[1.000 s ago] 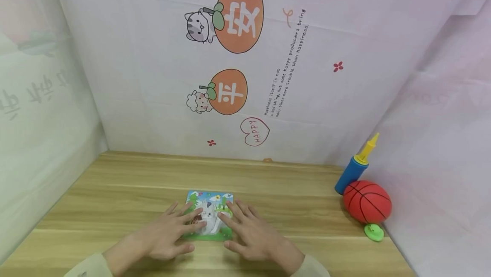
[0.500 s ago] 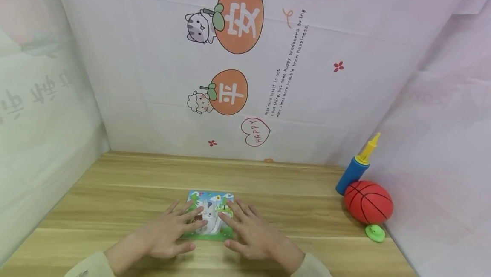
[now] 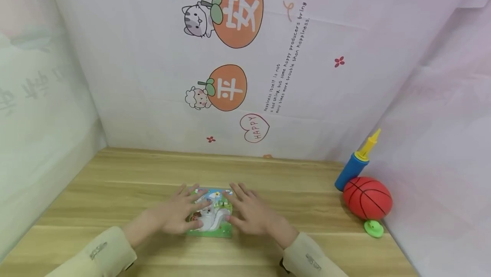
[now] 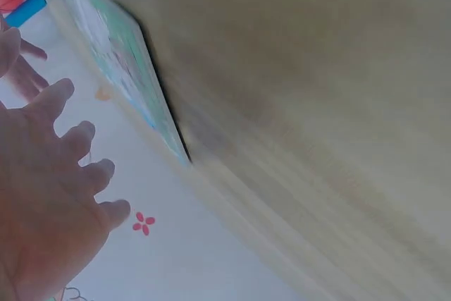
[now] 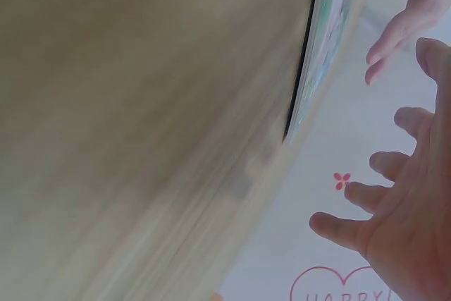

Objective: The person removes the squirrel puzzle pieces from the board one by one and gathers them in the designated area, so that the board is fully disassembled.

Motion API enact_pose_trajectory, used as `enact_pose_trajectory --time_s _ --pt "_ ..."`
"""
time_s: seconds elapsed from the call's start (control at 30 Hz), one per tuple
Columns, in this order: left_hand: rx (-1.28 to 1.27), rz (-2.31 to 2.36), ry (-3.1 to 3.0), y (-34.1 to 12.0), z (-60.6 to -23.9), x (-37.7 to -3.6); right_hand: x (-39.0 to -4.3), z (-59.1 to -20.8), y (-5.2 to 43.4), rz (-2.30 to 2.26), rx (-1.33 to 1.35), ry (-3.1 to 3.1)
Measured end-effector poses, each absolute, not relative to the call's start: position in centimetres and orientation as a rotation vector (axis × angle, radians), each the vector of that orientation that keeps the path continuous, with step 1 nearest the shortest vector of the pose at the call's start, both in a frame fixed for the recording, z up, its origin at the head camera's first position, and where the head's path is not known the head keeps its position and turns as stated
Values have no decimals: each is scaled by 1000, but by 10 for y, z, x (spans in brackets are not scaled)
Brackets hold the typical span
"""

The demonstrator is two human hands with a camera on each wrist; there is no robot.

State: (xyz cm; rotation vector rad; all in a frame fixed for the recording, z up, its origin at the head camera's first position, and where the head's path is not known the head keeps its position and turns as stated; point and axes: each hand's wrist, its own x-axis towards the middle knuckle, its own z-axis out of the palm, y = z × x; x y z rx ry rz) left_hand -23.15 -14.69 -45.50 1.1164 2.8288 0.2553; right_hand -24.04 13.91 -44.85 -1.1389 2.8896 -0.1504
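Puzzle board (image 3: 212, 219) lies flat on the wooden table (image 3: 115, 183), lower centre of the head view. Left hand (image 3: 180, 213) sits over the board's left side, right hand (image 3: 249, 213) over its right side; fingers of both are straight and spread, gripping nothing (wrist views show the fingers splayed, but contact with the board cannot be told there). Far right of the frame: basketball (image 3: 367, 198), blue pump (image 3: 353, 170) just behind it, green disc (image 3: 374, 229) in front.

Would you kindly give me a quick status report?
Left hand and right hand open over the puzzle. Puzzle flat on table. Ball and pump well aside.
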Motion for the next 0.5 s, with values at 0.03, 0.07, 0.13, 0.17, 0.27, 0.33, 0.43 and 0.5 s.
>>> enact_pose_trajectory --time_s 0.03,0.07,0.13,0.17,0.27,0.33,0.43,0.5 --pt "1102 247 2825 -146 -454 -236 -244 -448 137 -152 -1117 2889" --pt "1091 227 2824 -145 -453 -240 -248 -448 135 -147 -1101 2892" --pt "1072 193 2819 -141 -452 -247 -254 -448 131 -137 -1065 2887" --pt "1060 175 2816 -139 -452 -251 -257 -448 129 -126 -1048 2886" --pt "1026 142 2804 -135 -453 -258 -263 -450 122 -112 -993 2881" --pt "987 124 2795 -133 -455 -261 -267 -452 119 -98 -957 2880" --pt "942 122 2778 -133 -457 -263 -272 -455 115 -49 -942 2887" --pt "936 127 2764 -133 -459 -264 -275 -458 112 4 -954 2888"
